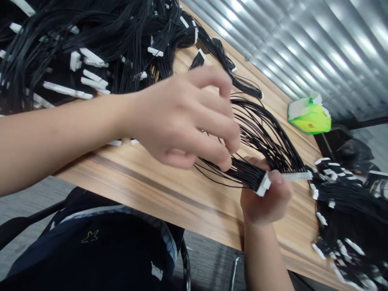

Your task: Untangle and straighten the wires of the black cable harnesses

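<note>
My right hand point(266, 198) grips a black wire harness point(266, 133) by its white connectors, thumb on top. One short white connector point(263, 185) faces down to the left, and a longer white connector strip point(297, 176) sticks out to the right. The harness wires arch up and left between them. Back upward, my left hand point(194, 117) is over the wires with its fingers curled around some of them. Its fingertips touch the bundle left of the short connector. The palm hides part of the wires, and the hand is slightly blurred.
A large heap of black wire harnesses point(121, 36) with white connectors covers the upper left of the wooden table point(145, 169). More harnesses point(351, 202) are piled at the right. A green and yellow packet point(309, 115) stands near the corrugated metal wall point(303, 44).
</note>
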The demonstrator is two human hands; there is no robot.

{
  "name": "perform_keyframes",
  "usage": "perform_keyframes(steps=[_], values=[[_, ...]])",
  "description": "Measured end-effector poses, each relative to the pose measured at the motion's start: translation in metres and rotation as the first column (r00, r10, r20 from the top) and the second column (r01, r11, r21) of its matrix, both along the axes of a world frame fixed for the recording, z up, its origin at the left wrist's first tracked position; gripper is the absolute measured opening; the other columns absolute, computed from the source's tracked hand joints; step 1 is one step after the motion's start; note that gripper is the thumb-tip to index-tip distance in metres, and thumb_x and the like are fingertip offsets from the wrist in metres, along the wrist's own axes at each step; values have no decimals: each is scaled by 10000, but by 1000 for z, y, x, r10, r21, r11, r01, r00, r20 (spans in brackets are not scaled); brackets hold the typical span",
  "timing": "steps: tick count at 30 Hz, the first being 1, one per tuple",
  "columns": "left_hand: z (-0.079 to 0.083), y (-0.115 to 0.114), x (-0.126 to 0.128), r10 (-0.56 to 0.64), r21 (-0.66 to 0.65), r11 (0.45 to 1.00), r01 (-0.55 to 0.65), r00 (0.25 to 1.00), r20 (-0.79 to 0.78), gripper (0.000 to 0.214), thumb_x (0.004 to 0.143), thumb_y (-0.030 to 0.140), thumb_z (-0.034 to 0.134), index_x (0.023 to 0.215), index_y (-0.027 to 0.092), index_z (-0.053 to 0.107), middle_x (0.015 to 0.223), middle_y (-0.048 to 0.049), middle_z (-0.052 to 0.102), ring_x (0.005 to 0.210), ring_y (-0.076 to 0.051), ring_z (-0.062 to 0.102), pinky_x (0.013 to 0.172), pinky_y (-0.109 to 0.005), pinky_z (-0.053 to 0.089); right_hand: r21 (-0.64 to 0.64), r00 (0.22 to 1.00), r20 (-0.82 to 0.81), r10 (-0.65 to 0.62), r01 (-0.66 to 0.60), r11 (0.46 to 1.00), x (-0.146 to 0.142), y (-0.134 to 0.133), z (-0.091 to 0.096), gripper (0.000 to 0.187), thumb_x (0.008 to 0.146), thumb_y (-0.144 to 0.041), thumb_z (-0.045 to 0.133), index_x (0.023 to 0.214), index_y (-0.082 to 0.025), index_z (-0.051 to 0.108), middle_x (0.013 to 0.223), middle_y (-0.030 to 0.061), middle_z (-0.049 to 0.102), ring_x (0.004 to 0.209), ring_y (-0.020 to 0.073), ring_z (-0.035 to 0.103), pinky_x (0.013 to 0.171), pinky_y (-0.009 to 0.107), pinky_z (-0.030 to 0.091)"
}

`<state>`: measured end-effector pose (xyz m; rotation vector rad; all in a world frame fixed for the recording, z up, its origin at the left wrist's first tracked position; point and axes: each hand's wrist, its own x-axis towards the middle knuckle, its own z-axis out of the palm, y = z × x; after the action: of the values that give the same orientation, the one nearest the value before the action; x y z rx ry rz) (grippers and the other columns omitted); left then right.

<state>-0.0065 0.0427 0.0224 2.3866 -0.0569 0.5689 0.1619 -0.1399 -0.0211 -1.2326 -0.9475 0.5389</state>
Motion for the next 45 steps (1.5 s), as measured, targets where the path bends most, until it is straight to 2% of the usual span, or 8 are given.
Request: perform_keyframes(steps=[8,22,25,28,31,33,40,45], values=[[-18,-44,5,124,275,945,-177,972,199,226,1006,337,498,1004,342,724,973,93,772,727,-56,646,726,-291,392,-78,888,456,58,-25,997,4,-15,-12,373,991,-413,432,686,-243,565,639,19,573,608,207,549,622,394,438],[-27,-57,4,223,274,920,-279,950,220,287,1036,315,473,953,301,748,923,93,763,761,-79,623,752,-334,325,-65,916,397,56,-32,997,5,-11,-19,309,981,-388,458,788,-230,641,705,8,610,650,199,583,663,383,439],[-25,-58,4,229,210,943,-257,962,147,267,1027,333,493,964,306,751,958,82,770,815,-86,642,749,-334,333,-84,923,384,36,-4,996,6,-14,-22,286,979,-385,464,839,-237,664,749,24,642,708,220,610,713,402,456],[-20,-58,7,182,-50,982,-182,983,-17,197,992,302,558,966,245,745,1018,30,749,924,-97,652,750,-285,392,-70,897,442,28,3,998,8,-16,-26,257,981,-377,469,921,-244,681,812,42,687,749,237,648,718,406,485],[-14,-56,10,67,-394,907,-152,973,-220,136,918,290,653,919,178,729,931,5,701,812,-79,614,693,-217,437,-103,820,565,88,-35,994,12,-15,-25,248,983,-356,477,947,-246,696,820,44,705,718,222,659,679,381,500],[-13,-53,11,5,-509,844,-167,952,-305,152,883,308,683,900,164,728,826,20,656,700,-65,558,633,-199,424,-118,774,621,121,-61,991,15,-14,-23,243,985,-337,477,935,-248,697,800,36,694,686,205,651,626,349,492],[-10,-45,11,-135,-572,807,-146,897,-420,118,862,256,669,842,152,719,677,44,592,595,-56,515,539,-194,357,-176,713,651,259,-191,966,14,-8,-15,232,979,-327,470,931,-245,681,810,39,693,733,222,659,639,354,494],[-2,-45,8,-126,-502,847,-177,849,-513,225,902,316,597,741,164,636,617,58,567,517,-48,457,513,-203,336,-229,826,464,321,-238,944,10,-9,-18,283,1004,-309,439,907,-259,700,713,7,643,641,195,594,650,351,467]])
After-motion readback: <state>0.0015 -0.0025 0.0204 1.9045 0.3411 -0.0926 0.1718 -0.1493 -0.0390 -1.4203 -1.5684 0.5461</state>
